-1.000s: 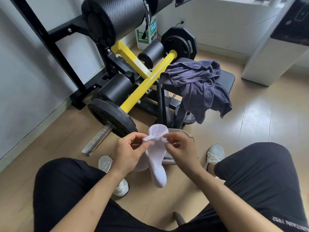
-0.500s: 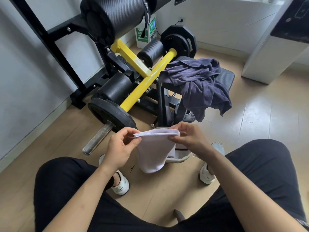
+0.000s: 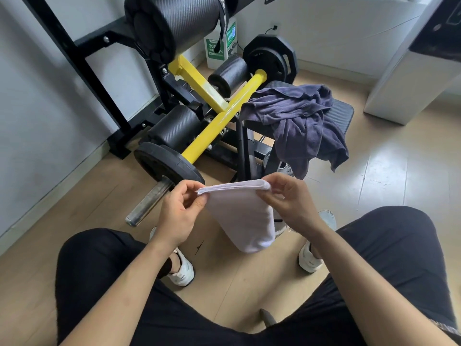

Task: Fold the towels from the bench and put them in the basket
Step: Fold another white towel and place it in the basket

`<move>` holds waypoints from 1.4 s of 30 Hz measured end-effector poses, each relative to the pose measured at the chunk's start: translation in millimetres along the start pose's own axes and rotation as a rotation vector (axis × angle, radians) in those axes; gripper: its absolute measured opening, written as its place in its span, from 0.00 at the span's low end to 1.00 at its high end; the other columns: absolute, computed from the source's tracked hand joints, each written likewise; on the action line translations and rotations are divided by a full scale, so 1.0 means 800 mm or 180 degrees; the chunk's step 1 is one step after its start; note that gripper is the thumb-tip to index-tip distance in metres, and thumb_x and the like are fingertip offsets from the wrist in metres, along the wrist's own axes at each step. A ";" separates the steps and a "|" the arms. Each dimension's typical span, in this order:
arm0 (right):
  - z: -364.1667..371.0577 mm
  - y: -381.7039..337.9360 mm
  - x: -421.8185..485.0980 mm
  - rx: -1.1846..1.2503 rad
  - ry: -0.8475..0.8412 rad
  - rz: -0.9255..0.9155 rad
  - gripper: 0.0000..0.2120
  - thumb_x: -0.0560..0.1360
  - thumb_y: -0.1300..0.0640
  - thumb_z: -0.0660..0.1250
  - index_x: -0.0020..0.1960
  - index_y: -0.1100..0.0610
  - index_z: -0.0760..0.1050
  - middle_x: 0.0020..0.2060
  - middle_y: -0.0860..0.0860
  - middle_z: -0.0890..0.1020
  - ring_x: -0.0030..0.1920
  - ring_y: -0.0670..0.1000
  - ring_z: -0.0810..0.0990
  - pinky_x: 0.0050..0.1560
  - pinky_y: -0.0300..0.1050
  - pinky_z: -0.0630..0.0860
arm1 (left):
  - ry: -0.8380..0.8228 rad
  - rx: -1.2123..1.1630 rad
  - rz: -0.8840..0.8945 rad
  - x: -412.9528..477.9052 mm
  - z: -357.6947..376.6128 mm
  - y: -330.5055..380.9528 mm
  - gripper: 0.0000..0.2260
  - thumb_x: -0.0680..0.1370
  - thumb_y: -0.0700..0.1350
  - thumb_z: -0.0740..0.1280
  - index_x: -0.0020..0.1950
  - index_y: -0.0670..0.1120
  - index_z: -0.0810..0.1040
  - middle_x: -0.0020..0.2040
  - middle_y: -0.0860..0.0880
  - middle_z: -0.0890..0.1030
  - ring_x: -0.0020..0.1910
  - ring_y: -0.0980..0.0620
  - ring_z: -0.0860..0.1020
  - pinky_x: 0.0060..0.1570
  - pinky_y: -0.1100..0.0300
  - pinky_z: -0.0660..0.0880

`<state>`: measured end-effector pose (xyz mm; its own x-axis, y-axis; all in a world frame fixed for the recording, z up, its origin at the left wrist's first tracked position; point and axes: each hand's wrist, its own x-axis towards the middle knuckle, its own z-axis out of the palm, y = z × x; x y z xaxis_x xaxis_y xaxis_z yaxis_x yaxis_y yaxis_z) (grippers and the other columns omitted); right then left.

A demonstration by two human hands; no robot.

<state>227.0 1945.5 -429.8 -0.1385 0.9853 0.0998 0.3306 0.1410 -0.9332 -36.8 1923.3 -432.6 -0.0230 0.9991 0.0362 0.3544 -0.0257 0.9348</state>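
Observation:
A small white towel (image 3: 243, 216) hangs folded between my hands above the floor, its top edge level and several layers thick. My left hand (image 3: 178, 213) pinches its left corner and my right hand (image 3: 287, 203) pinches its right corner. A crumpled dark blue towel (image 3: 299, 121) lies on the black bench pad (image 3: 343, 112) and droops over its front edge. The basket (image 3: 280, 226) is almost wholly hidden behind the white towel and my right hand; only a pale sliver shows.
A yellow-and-black weight machine (image 3: 212, 121) with black plates (image 3: 164, 163) and a steel bar end (image 3: 147, 203) stands left of the bench. My knees and white shoes (image 3: 180, 270) frame the wooden floor below. A white cabinet (image 3: 411, 78) stands at the right.
The white towel went from bunched and dangling to a flat fold with a straight top edge. Both hands spread apart to its corners and rose slightly.

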 end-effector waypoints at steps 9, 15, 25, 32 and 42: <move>0.002 0.001 -0.002 0.0025 -0.0408 0.0033 0.04 0.75 0.59 0.74 0.50 0.55 0.83 0.42 0.48 0.87 0.44 0.43 0.83 0.48 0.43 0.80 | -0.0714 0.0624 -0.0126 0.001 0.000 0.000 0.12 0.68 0.47 0.70 0.51 0.54 0.80 0.46 0.54 0.84 0.47 0.53 0.82 0.47 0.50 0.81; 0.017 -0.007 -0.009 0.0172 -0.0837 -0.0185 0.06 0.75 0.59 0.75 0.49 0.60 0.84 0.42 0.48 0.86 0.43 0.42 0.81 0.46 0.45 0.79 | -0.1088 0.0907 0.0678 0.000 0.037 0.008 0.17 0.71 0.58 0.74 0.58 0.58 0.79 0.50 0.58 0.82 0.50 0.56 0.81 0.49 0.54 0.79; 0.014 0.044 -0.005 -0.0289 -0.1666 0.0455 0.19 0.72 0.45 0.76 0.51 0.61 0.81 0.42 0.62 0.81 0.40 0.48 0.73 0.42 0.57 0.72 | -0.0902 0.0250 0.0478 0.010 0.036 0.012 0.10 0.77 0.55 0.71 0.47 0.48 0.83 0.39 0.48 0.82 0.38 0.50 0.77 0.38 0.57 0.73; 0.031 0.071 -0.011 -0.0421 -0.1661 0.0733 0.15 0.70 0.49 0.79 0.47 0.60 0.81 0.37 0.51 0.82 0.38 0.41 0.74 0.40 0.40 0.71 | -0.0161 -0.0334 0.0244 0.016 0.000 0.018 0.11 0.76 0.59 0.70 0.46 0.52 0.83 0.39 0.51 0.84 0.40 0.56 0.79 0.39 0.59 0.76; 0.010 0.114 -0.009 -0.0833 -0.1202 0.0875 0.09 0.66 0.60 0.78 0.41 0.58 0.78 0.33 0.49 0.74 0.36 0.47 0.69 0.38 0.46 0.65 | 0.0755 -0.0799 -0.0580 0.034 -0.045 -0.028 0.11 0.77 0.57 0.71 0.40 0.52 0.82 0.39 0.52 0.83 0.41 0.49 0.79 0.41 0.55 0.76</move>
<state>251.0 1950.2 -518.0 -0.3243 0.8929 -0.3123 0.6171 -0.0505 -0.7852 -79.3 1949.7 -439.9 -0.2902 0.9532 -0.0851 0.0855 0.1144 0.9897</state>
